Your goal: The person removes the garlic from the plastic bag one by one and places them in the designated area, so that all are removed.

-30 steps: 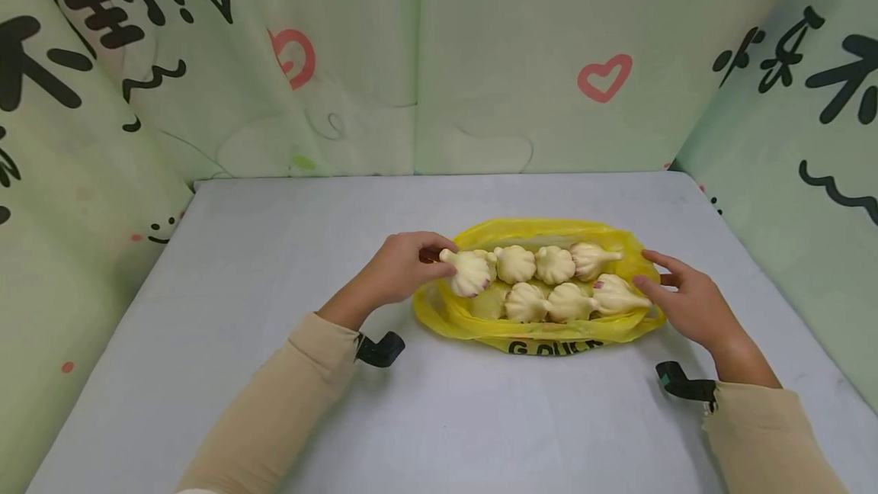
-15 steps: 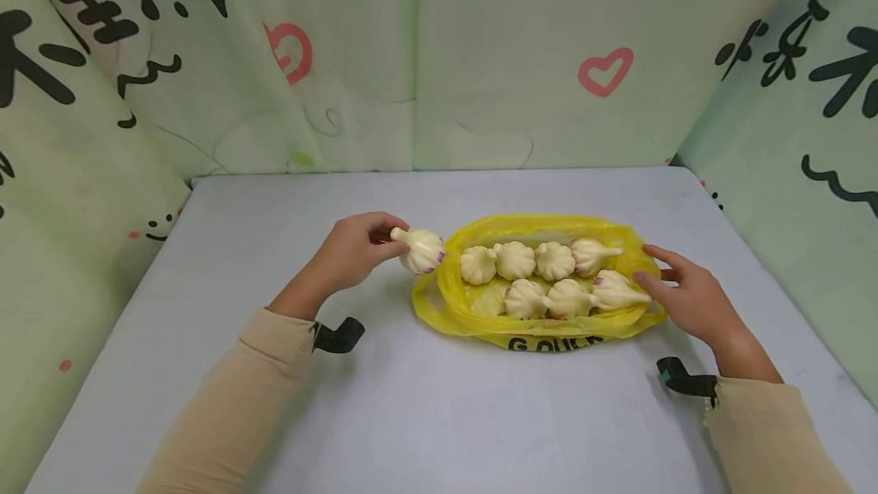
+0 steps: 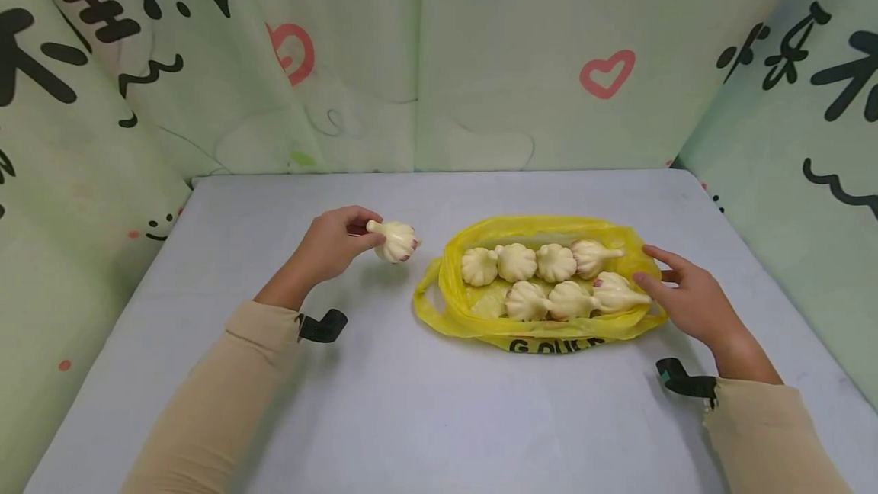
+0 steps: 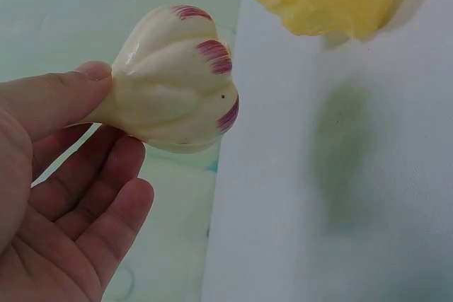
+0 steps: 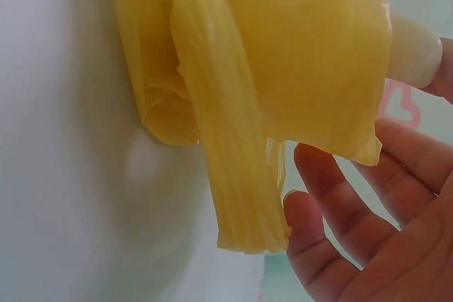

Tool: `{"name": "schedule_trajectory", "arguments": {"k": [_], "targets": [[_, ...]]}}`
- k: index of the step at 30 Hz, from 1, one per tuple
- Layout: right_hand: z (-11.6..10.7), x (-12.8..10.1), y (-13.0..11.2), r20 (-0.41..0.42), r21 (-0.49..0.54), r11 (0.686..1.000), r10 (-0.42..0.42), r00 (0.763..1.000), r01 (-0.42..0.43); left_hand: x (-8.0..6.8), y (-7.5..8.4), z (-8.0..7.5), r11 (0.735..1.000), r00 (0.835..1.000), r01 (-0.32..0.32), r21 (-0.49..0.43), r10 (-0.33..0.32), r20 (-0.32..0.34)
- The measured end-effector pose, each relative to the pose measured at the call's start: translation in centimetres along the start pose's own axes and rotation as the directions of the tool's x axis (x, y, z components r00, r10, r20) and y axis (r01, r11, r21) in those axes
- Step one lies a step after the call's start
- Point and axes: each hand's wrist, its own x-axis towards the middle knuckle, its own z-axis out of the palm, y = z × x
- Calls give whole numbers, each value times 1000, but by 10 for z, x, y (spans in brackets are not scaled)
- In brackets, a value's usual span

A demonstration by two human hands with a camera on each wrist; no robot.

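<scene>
now one garlic bulb [image 3: 395, 242] hangs clear of the yellow bag [image 3: 473, 328]

the left hand [image 3: 331, 242] has carried it further left, pinching its stem above the white table [image 3: 411, 402]; it looks free of the film, with seven more bulbs [image 3: 516, 262] visible inside. the right hand [image 3: 696, 303] has stayed at the bag's right end, fingers apart; whether it grips, i cannot tell.

Head view downward, wrists close, bag [image 3: 453, 280] shared
</scene>
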Motion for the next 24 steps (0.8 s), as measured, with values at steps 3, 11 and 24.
{"name": "schedule_trajectory", "arguments": {"k": [3, 11, 24], "targets": [[0, 1, -1, 1, 1, 1000, 9, 1000, -9, 3, -1, 0, 1000, 1000, 18, 2, -18, -11], [2, 0, -2, 5, 5, 1000, 7, 1000, -7, 15, -7, 12, 999, 998, 29, 22, -28, -60], [7, -3, -2, -38, 12, 1000, -7, 999, 7, 26, -14, 31, 994, 995, 20, 110, -9, -96]]}}
